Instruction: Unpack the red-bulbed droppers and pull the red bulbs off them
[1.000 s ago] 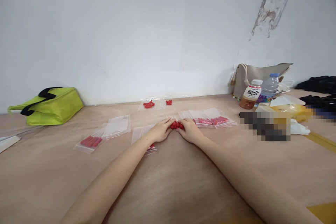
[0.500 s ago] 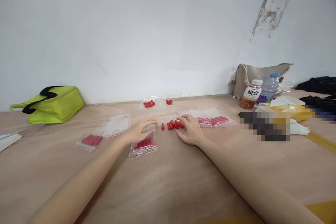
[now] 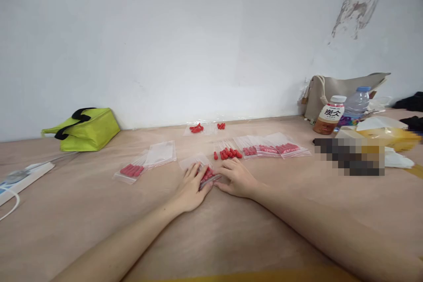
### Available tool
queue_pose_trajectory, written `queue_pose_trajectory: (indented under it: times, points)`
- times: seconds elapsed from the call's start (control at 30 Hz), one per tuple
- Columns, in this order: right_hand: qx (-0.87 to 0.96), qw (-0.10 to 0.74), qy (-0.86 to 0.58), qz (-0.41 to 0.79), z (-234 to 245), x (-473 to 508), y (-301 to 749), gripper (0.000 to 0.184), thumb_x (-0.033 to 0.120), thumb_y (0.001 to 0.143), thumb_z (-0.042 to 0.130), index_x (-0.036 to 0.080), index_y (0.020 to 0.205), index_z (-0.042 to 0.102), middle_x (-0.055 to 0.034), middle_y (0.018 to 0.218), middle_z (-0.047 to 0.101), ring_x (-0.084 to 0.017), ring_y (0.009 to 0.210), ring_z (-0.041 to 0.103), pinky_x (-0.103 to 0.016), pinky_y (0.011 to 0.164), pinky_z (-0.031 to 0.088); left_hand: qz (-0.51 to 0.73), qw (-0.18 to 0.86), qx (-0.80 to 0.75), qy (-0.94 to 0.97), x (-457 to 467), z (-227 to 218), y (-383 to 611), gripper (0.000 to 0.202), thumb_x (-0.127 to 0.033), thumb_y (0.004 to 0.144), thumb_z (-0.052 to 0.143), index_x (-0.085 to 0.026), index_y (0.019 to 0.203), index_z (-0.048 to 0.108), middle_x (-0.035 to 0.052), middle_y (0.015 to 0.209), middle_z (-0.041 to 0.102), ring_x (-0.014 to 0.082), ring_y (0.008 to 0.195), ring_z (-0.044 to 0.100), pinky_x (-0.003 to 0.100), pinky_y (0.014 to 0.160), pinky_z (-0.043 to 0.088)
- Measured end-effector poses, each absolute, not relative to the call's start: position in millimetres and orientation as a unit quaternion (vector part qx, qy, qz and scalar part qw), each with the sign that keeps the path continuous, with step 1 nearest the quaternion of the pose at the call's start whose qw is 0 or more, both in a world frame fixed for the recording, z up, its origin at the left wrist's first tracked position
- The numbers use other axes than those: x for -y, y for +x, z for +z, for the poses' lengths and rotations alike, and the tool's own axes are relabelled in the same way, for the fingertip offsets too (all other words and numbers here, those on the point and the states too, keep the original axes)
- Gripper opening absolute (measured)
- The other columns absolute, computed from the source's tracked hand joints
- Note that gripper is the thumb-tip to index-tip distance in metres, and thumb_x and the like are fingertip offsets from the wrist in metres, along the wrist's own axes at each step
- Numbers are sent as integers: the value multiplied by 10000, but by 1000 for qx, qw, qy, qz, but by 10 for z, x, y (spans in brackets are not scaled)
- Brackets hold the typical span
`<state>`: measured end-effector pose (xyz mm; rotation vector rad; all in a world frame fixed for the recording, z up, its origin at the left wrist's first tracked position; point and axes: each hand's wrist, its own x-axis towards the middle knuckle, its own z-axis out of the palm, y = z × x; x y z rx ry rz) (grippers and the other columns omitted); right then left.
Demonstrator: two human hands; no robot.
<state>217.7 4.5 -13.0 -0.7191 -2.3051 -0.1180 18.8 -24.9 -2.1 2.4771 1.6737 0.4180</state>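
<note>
A clear zip bag with red-tipped pieces inside (image 3: 205,173) lies flat on the wooden table (image 3: 211,229), and both hands rest on it. My left hand (image 3: 190,187) presses its left side with fingers stretched forward. My right hand (image 3: 236,176) touches the bag's right end, fingers lying flat. Just beyond the hands sits a loose row of red-tipped pieces (image 3: 228,153).
Filled zip bags (image 3: 276,149) lie to the right, another filled bag (image 3: 131,170) and empty bags (image 3: 161,153) to the left, more red pieces (image 3: 197,128) by the wall. A lime green bag (image 3: 86,128), a drink bottle (image 3: 329,115), a water bottle (image 3: 356,105) and a beige bag (image 3: 340,90) stand around.
Both hands left the loose red pieces and came together nearer to me on the filled bag. The camera view shifted slightly to the left.
</note>
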Motion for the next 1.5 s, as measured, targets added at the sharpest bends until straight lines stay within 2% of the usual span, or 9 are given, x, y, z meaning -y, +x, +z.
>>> queue_pose_trajectory:
  times: [0.13,0.23,0.4,0.57,0.67,0.77,1.1,1.3,1.5]
  points:
    - [886,368,-282,5,-136,-69,2238,292,127,734,528,216,1005,593,-51,902,552,-163,835,510,-326,764,393,166,56,-518,837,352,-4,251,712,-580,768,435,-189,1345,292,116,1394,290,291,1282,239,444,1024,253]
    - [857,397,-291,155,-141,-54,2230,327,105,723,522,218,1025,576,-53,950,511,-138,820,541,-297,739,449,176,41,-500,847,386,18,219,595,-513,810,419,-228,1325,333,98,1356,356,274,1256,294,439,1012,277]
    - [792,408,-281,358,-155,-34,2189,466,59,654,546,214,1091,499,-56,1072,444,-94,764,582,-261,712,494,166,50,-515,840,373,-4,201,518,-481,840,385,-254,1306,375,97,1380,319,311,1276,241,490,1009,255]
    - [822,411,-290,268,-140,-13,2146,373,30,652,545,194,985,589,-36,947,505,-91,711,566,-259,699,485,228,76,-497,834,358,24,218,465,-435,835,429,-241,1257,444,90,1313,414,278,1221,349,452,994,304]
    - [827,427,-309,196,-148,-17,2116,182,91,726,547,183,860,628,-28,829,551,-105,691,559,-248,651,471,290,102,-448,839,342,52,226,358,-370,812,492,-227,1138,535,64,1157,548,218,1077,490,373,930,387]
    - [845,414,-318,114,-166,-37,2115,125,141,768,545,199,808,647,-24,771,583,-125,717,552,-253,652,441,327,130,-435,829,324,65,232,231,-336,808,506,-216,974,612,42,1038,612,187,962,554,332,851,440]
    - [864,387,-322,15,-94,23,2131,110,176,700,617,189,807,598,-33,829,587,-169,819,487,-308,741,359,357,145,-488,783,265,23,268,150,-282,768,561,-215,719,686,43,1037,629,213,1050,517,398,935,381]
    - [867,398,-299,-10,-97,21,2118,64,167,733,573,214,748,613,-17,854,582,-150,827,477,-300,743,333,369,244,-519,731,230,-20,250,107,-280,702,630,-191,700,690,80,1106,590,236,1030,541,415,901,406]
    - [866,392,-308,-28,-114,-7,2117,66,179,736,574,221,732,624,-7,841,589,-143,815,476,-295,732,322,385,264,-516,718,228,-12,256,98,-277,677,647,-185,683,682,78,1087,603,228,995,565,409,894,415]
